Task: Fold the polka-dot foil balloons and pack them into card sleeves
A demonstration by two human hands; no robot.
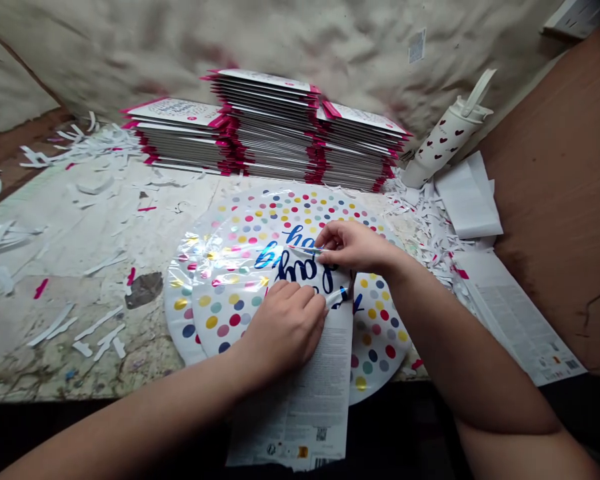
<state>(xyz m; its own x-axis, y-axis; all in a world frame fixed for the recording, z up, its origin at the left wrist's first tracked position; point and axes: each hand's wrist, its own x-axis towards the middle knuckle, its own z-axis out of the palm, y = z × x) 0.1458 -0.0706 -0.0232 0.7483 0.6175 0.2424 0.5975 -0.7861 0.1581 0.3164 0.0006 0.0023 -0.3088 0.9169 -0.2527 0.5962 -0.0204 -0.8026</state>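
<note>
Right hand (353, 245) pinches a slim pointed tool (303, 250); below that grip, left hand (290, 325) curls over printed sheet (325, 380), pinch not visible. Keep tip clear of left knuckles.

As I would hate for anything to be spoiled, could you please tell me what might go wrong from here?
The slim, red-tipped tool in the right hand points across the shiny, polka-dotted plastic rounds, so it might scratch or pierce them. The long, white printed sheet by the left hand reaches past the near edge of the pale, worn tabletop and could crease. The middle stack of flat white-and-pink packets stands taller than its neighbours, so a knock might topple it.
</note>
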